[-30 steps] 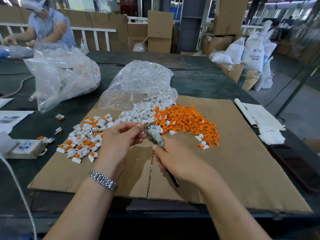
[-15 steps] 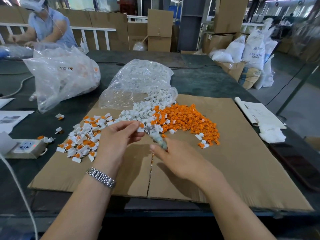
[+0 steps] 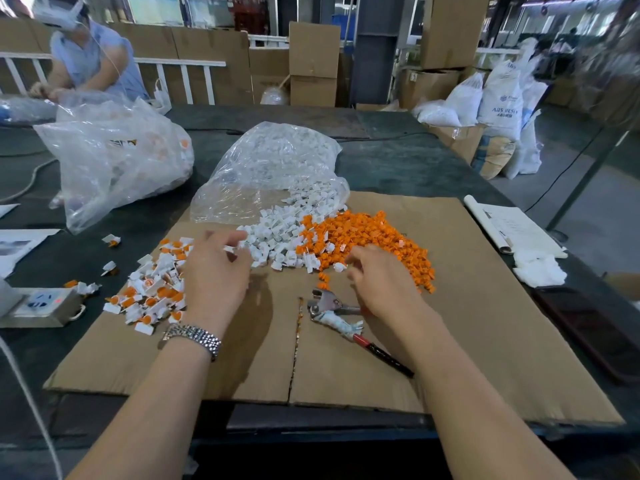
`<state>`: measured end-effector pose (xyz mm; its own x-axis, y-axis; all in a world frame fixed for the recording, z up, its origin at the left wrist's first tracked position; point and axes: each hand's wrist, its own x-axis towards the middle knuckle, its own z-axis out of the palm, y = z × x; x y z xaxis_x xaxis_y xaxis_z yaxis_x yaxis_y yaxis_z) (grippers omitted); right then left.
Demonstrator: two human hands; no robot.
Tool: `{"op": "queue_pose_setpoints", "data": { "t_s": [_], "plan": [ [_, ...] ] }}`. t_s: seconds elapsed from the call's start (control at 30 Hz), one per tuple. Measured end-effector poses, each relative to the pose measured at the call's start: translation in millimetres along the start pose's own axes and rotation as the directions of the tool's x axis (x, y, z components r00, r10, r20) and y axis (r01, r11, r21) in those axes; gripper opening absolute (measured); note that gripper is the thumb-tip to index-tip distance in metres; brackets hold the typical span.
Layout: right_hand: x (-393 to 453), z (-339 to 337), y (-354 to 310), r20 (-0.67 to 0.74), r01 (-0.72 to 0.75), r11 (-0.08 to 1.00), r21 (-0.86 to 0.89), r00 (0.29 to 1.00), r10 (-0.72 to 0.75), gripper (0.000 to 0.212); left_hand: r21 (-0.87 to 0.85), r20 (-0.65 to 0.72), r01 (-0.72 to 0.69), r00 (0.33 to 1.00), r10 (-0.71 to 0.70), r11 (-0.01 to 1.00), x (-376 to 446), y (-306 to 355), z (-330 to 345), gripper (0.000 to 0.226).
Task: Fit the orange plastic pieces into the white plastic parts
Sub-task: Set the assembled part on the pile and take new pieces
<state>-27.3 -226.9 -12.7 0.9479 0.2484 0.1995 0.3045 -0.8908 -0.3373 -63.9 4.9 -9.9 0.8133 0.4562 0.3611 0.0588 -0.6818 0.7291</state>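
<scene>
A heap of orange pieces [image 3: 374,237] lies on the cardboard sheet [image 3: 485,341], with loose white parts [image 3: 277,237] just left of it. A pile of white parts fitted with orange [image 3: 152,289] sits at the left. My left hand [image 3: 214,275] hovers between that pile and the white parts and pinches a small white part [image 3: 230,250] at its fingertips. My right hand [image 3: 377,277] reaches with loosely curled fingers to the near edge of the orange heap and holds nothing I can see. The pliers [image 3: 332,315] lie on the cardboard under its wrist.
A clear bag of white parts [image 3: 273,168] lies behind the heaps and a larger bag [image 3: 114,157] at the left. A power strip [image 3: 38,304] sits at the left edge, papers [image 3: 512,230] and tissue [image 3: 540,268] at the right. Another person [image 3: 86,57] works at the far left.
My right hand has let go of the pliers, which now lie on the cardboard, and has moved to the orange heap. My left hand has shifted left and away from the pliers.
</scene>
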Motion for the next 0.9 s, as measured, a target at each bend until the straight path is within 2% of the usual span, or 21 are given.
{"op": "queue_pose_setpoints", "data": {
  "t_s": [0.17,0.3,0.33,0.4,0.47,0.53,0.63,0.77,0.83,0.9],
  "plan": [
    [27,24,-2,0.017,0.005,0.995,-0.097,1.0,-0.003,0.019,-0.093,0.185,-0.1,0.976,0.116,0.991,-15,19,19,0.015],
    [29,32,0,-0.052,-0.033,0.995,-0.092,0.998,0.029,0.016,-0.114,0.288,-0.07,0.952,0.1,0.991,-19,18,27,0.013],
    [28,31,0,-0.08,-0.048,0.998,-0.036,0.996,0.045,0.015,-0.139,0.309,-0.049,0.947,0.09,0.989,-19,18,28,0.013],
    [26,25,-3,-0.079,-0.073,0.98,0.183,0.993,0.088,0.011,-0.198,0.346,-0.012,0.935,0.081,0.98,-19,19,29,0.014],
    [22,18,-8,0.007,-0.106,0.879,0.464,0.993,0.116,0.007,-0.25,0.38,0.003,0.92,0.095,0.968,-19,22,28,0.018],
    [17,11,-12,0.102,-0.159,0.755,0.637,0.987,0.122,0.006,-0.275,0.409,0.001,0.905,0.116,0.961,-20,27,29,0.024],
    [11,4,-16,0.217,-0.229,0.605,0.763,0.972,0.095,0.007,-0.301,0.426,0.0,0.895,0.134,0.954,-21,31,29,0.022],
    [9,3,-18,0.285,-0.288,0.412,0.864,0.956,0.072,0.011,-0.349,0.394,0.069,0.916,0.079,0.935,-21,29,27,0.01],
    [9,6,-19,0.292,-0.296,0.4,0.867,0.954,0.072,0.008,-0.342,0.393,0.088,0.918,0.057,0.936,-22,26,27,0.009],
    [8,10,-20,0.268,-0.27,0.489,0.829,0.961,0.075,0.005,-0.324,0.425,0.104,0.904,0.046,0.94,-23,24,25,0.011]
  ]
}}
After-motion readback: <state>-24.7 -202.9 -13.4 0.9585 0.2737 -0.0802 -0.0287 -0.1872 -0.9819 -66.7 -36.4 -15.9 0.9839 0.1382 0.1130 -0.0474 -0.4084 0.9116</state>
